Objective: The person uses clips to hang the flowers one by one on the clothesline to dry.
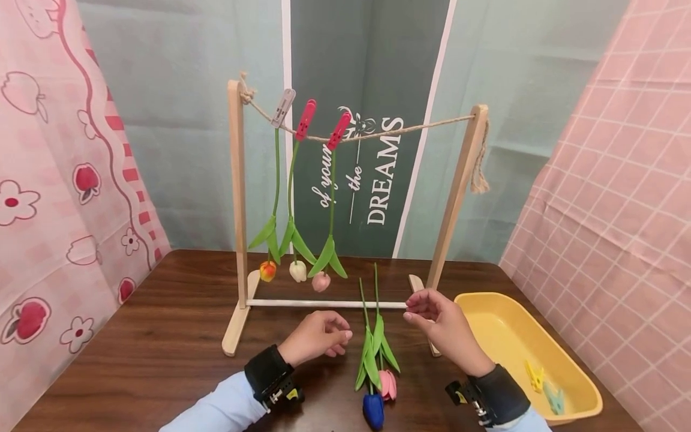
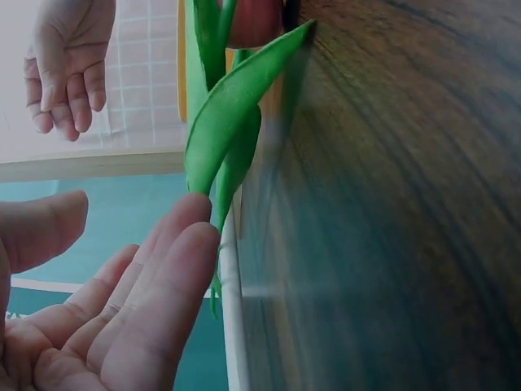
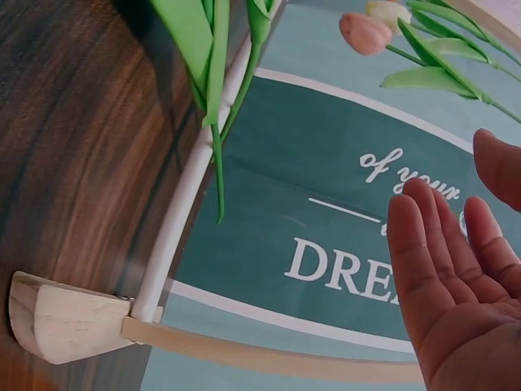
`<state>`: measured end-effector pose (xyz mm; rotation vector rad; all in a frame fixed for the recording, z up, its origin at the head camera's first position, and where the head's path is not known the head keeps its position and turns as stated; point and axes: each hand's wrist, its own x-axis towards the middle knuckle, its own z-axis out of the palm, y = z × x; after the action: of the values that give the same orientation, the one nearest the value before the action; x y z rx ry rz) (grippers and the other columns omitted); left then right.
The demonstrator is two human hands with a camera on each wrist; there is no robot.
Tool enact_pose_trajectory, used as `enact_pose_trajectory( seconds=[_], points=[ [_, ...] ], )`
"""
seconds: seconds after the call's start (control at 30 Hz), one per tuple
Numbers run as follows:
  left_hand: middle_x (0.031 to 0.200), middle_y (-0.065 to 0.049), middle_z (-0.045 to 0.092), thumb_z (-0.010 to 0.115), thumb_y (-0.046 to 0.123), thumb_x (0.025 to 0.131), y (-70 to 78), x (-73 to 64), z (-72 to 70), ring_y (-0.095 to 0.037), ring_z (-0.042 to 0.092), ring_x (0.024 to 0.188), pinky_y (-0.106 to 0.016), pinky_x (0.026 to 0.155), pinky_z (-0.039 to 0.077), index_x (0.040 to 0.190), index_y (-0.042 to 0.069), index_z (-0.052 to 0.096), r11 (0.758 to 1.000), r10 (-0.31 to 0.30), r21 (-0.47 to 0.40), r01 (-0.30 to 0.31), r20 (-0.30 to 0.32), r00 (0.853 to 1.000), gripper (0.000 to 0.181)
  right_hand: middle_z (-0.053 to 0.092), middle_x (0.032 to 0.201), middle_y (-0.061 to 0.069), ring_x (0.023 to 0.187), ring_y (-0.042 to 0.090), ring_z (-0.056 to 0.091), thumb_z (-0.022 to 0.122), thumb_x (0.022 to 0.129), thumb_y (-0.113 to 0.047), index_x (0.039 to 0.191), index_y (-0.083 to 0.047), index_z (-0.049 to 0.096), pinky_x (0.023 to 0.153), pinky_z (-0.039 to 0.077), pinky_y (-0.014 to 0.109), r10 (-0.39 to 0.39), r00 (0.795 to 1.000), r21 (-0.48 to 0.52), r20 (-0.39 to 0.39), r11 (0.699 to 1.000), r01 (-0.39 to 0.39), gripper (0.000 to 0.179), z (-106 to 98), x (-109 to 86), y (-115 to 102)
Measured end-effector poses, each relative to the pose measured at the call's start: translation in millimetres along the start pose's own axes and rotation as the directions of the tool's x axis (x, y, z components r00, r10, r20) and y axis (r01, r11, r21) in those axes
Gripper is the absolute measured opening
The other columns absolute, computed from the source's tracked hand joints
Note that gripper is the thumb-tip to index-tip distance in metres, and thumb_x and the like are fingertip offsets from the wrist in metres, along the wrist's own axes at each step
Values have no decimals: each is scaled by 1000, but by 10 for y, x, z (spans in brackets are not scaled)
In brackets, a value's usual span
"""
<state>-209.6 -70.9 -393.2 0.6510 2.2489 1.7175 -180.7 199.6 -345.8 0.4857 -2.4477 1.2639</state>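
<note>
Two artificial tulips, one blue (image 1: 373, 410) and one pink (image 1: 387, 385), lie on the table with their stems pointing away. My left hand (image 1: 320, 339) hovers left of them with loosely bent fingers, holding nothing. On their other side, my right hand (image 1: 445, 327) is raised near the rack's right foot, also empty. Three tulips hang upside down from a rope (image 1: 415, 128): an orange one (image 1: 267, 271) under a grey clothespin (image 1: 283, 108), a white one (image 1: 297, 271) under a red clothespin (image 1: 306, 120), and a pale pink one (image 1: 321, 282) under another red clothespin (image 1: 339, 131).
A wooden rack (image 1: 237, 198) with a white crossbar (image 1: 308, 303) stands on the brown table (image 1: 135, 336). At the right sits a yellow basin (image 1: 507, 324) containing a yellow clothespin (image 1: 535, 377) and a teal clothespin (image 1: 554, 398). Curtains surround the table.
</note>
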Motion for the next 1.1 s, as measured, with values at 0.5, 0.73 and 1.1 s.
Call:
enact_pose_trajectory(
  seconds=[0.5, 0.73, 1.1],
  points=[
    [81, -17, 68, 68, 14, 92, -14, -26, -37, -29, 70, 70, -39, 61, 58, 101, -1, 63, 998, -46, -39, 48, 52, 998, 18, 67, 89, 4, 79, 14, 66, 79, 80, -2, 98, -4, 63, 72, 56, 28, 24, 999, -50, 43, 998, -22, 24, -30, -70, 46],
    [82, -19, 68, 68, 14, 92, -46, -19, -40, -31, 69, 70, -38, 61, 58, 101, -2, 63, 997, -49, -56, 52, 57, 997, 19, 66, 87, 2, 76, 12, 66, 79, 80, -3, 98, -1, 64, 68, 55, 26, 39, 997, -121, 66, 992, -31, 23, -161, -84, 13],
    [81, -18, 68, 68, 12, 91, -5, -29, -37, -32, 69, 70, -41, 61, 58, 102, -3, 62, 996, -53, -65, 56, 54, 997, 20, 68, 87, 4, 76, 18, 66, 79, 82, -14, 99, 1, 67, 66, 54, 27, 103, 993, -361, 58, 929, -75, 26, -668, 10, -17]
  ],
)
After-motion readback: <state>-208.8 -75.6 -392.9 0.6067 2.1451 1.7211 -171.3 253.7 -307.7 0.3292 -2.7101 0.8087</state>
